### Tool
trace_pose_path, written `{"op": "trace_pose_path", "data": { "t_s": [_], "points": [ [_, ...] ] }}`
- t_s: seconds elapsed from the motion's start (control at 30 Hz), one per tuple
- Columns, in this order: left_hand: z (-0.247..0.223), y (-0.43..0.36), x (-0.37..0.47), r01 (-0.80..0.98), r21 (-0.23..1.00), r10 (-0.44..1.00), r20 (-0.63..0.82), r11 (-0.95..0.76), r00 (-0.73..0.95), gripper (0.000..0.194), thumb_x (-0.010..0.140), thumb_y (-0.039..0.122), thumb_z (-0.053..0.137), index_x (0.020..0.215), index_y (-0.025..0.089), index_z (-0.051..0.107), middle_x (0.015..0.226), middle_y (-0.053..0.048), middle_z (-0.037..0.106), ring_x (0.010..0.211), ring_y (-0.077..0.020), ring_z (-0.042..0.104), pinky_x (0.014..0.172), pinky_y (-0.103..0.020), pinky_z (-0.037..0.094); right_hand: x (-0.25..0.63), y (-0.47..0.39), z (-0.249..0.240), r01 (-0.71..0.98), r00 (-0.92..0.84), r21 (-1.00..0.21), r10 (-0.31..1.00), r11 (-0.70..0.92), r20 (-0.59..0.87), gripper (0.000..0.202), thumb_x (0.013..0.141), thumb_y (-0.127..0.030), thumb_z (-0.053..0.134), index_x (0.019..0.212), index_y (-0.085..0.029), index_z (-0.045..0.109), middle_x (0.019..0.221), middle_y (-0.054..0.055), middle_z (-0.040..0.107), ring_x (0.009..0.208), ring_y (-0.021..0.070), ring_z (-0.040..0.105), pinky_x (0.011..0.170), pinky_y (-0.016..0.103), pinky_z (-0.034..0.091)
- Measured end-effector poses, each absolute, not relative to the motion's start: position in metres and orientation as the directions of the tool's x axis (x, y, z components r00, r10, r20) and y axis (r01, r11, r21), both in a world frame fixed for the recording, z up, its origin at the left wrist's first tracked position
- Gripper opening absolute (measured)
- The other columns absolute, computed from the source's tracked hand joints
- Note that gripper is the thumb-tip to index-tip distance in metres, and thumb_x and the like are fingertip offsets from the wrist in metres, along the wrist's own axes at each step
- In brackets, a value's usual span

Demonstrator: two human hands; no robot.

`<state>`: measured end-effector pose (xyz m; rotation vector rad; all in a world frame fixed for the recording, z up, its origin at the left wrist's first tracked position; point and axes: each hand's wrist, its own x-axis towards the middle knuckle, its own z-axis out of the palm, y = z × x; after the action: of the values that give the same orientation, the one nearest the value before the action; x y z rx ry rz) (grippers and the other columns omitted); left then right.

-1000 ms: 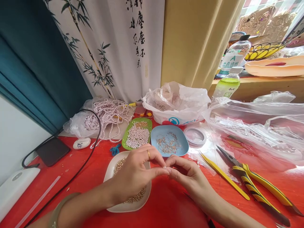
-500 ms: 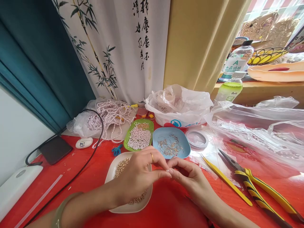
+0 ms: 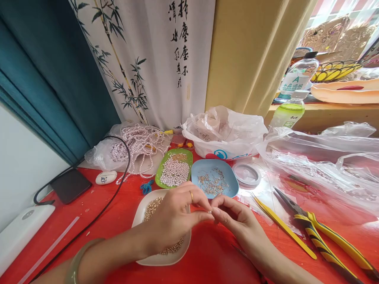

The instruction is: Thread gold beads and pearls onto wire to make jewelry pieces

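My left hand [image 3: 174, 213], with a ring on one finger, is closed in a pinch over the white tray. My right hand [image 3: 237, 217] is pinched too, its fingertips meeting the left ones just in front of the blue tray. What lies between the fingertips is too small to make out. Under my left hand the white tray [image 3: 139, 215] holds gold beads [image 3: 152, 209], partly hidden by the hand. Behind it, a green tray [image 3: 161, 163] has pearl beads [image 3: 174, 169] and some gold ones. Thin metal pins [image 3: 214, 183] lie scattered in the blue tray [image 3: 197, 167].
On the right lie yellow tweezers [image 3: 284, 227] and yellow-black pliers [image 3: 308, 221]. A wire spool [image 3: 247, 175] sits beside the blue tray. Pearl strands [image 3: 139, 142] and a plastic-lined container [image 3: 225, 134] stand at the back. A black cable [image 3: 118, 181] crosses the left side.
The fingertips have shifted very slightly, and both hands stay pinched together in the same place. The whole view has moved a little.
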<state>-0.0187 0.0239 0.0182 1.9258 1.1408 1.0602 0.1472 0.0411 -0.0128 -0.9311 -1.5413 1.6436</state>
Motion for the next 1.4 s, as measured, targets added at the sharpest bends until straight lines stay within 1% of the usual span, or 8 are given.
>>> {"op": "trace_pose_path", "data": {
  "t_s": [0.23, 0.5, 0.7, 0.83, 1.17, 1.4],
  "points": [
    [0.0161, 0.026, -0.0186, 0.369, 0.835, 0.904, 0.315, -0.409, 0.288, 0.009, 0.071, 0.009, 0.065, 0.067, 0.016, 0.06, 0.068, 0.0, 0.059, 0.071, -0.0118, 0.052, 0.067, -0.024, 0.041, 0.1463, 0.0419, -0.0113, 0.025, -0.499, -0.999, 0.865, -0.044, -0.051, 0.024, 0.078, -0.041, 0.052, 0.068, -0.02, 0.05, 0.063, -0.004, 0.043, 0.061, 0.0116, 0.039, 0.059, 0.022, 0.033],
    [0.0149, 0.0245, -0.0189, 0.364, 0.856, 0.92, 0.279, -0.368, 0.275, 0.012, 0.071, 0.006, 0.064, 0.068, 0.017, 0.061, 0.068, 0.001, 0.06, 0.071, -0.0121, 0.052, 0.067, -0.025, 0.041, 0.1459, 0.0399, -0.0111, 0.058, -0.494, -0.997, 0.866, -0.059, -0.08, 0.029, 0.075, -0.046, 0.054, 0.065, -0.02, 0.05, 0.061, -0.004, 0.042, 0.059, 0.012, 0.04, 0.059, 0.023, 0.036],
    [0.0146, 0.0254, -0.0184, 0.325, 0.873, 0.919, 0.282, -0.365, 0.276, 0.009, 0.073, 0.011, 0.063, 0.068, 0.018, 0.064, 0.068, 0.0, 0.062, 0.07, -0.0126, 0.054, 0.066, -0.026, 0.042, 0.1448, 0.0405, -0.0132, 0.009, -0.516, -0.991, 0.849, -0.13, -0.116, 0.031, 0.073, -0.049, 0.056, 0.068, -0.018, 0.053, 0.064, -0.002, 0.045, 0.063, 0.0129, 0.042, 0.061, 0.023, 0.036],
    [0.0135, 0.025, -0.0184, 0.293, 0.888, 0.92, 0.277, -0.356, 0.277, 0.009, 0.074, 0.012, 0.062, 0.07, 0.019, 0.066, 0.07, -0.001, 0.064, 0.071, -0.0132, 0.055, 0.067, -0.027, 0.043, 0.1439, 0.0411, -0.0141, -0.038, -0.542, -0.984, 0.831, -0.174, -0.126, 0.031, 0.072, -0.048, 0.058, 0.069, -0.018, 0.053, 0.065, -0.002, 0.046, 0.064, 0.0127, 0.042, 0.062, 0.024, 0.034],
    [0.0138, 0.0258, -0.0187, 0.299, 0.892, 0.926, 0.261, -0.339, 0.272, 0.008, 0.075, 0.013, 0.061, 0.071, 0.019, 0.067, 0.07, -0.001, 0.065, 0.07, -0.0134, 0.055, 0.066, -0.026, 0.043, 0.1444, 0.0412, -0.0144, -0.043, -0.541, -0.97, 0.822, -0.238, -0.177, 0.029, 0.073, -0.045, 0.058, 0.069, -0.017, 0.053, 0.066, -0.003, 0.045, 0.063, 0.0116, 0.04, 0.061, 0.023, 0.032],
    [0.0129, 0.0262, -0.0192, 0.31, 0.888, 0.925, 0.257, -0.34, 0.279, 0.011, 0.074, 0.01, 0.061, 0.071, 0.019, 0.066, 0.07, -0.001, 0.064, 0.072, -0.0135, 0.056, 0.067, -0.026, 0.043, 0.1441, 0.0412, -0.0118, -0.046, -0.544, -0.981, 0.829, -0.189, -0.134, 0.027, 0.075, -0.043, 0.057, 0.068, -0.017, 0.053, 0.063, -0.004, 0.042, 0.061, 0.0107, 0.037, 0.06, 0.022, 0.031]
  ]
}}
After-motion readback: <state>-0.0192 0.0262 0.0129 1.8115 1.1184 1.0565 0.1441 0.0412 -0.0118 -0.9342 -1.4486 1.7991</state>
